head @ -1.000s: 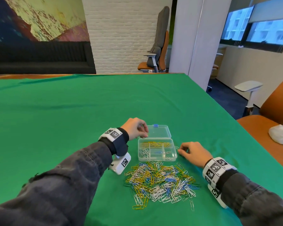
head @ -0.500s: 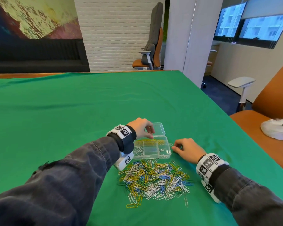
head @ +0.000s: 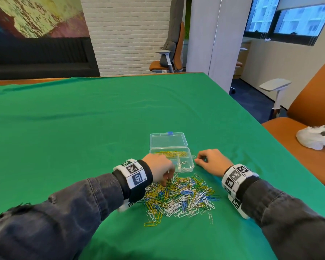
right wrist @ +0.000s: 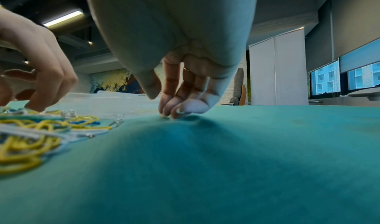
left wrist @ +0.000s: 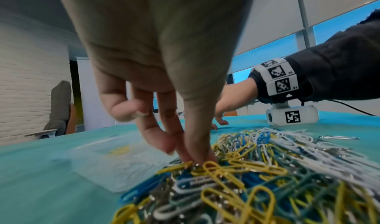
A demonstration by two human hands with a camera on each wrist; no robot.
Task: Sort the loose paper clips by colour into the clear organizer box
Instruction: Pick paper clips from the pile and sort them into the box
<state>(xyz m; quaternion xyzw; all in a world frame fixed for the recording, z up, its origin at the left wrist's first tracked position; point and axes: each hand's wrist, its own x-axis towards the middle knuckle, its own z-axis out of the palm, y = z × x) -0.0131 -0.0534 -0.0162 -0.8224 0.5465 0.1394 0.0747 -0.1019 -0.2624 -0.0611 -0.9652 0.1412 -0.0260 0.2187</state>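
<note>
Progress: early, most of the job left. Nearest on the green cloth point(head: 83, 128) is the pile of loose paper clips point(head: 180, 197), yellow, blue, white and silver all mixed, with a few strays at its near edge, e.g. a yellow one point(head: 150, 224) and a silver one point(head: 210, 218). Left hand point(head: 159, 170) is down on the far-left edge of the pile; in the left wrist view thumb and fingertips point(left wrist: 197, 157) are drawn together on the clips beside a yellow one point(left wrist: 218, 170), but I can't tell if anything is actually pinched. Right hand point(head: 213, 161) rests on the cloth just right of the box, fingers loosely curled with tips point(right wrist: 174, 112) on the fabric, holding nothing I can see. Just beyond the pile sits the clear organizer box point(head: 189, 167), lid point(head: 168, 140) folded open away from the person. Far compartment has a small batch of yellow clips point(head: 169, 152); a near compartment shows a few pale ones, colour hard to read. By my estimate only a small fraction is sorted; blue and the bulk of every colour remain.
</note>
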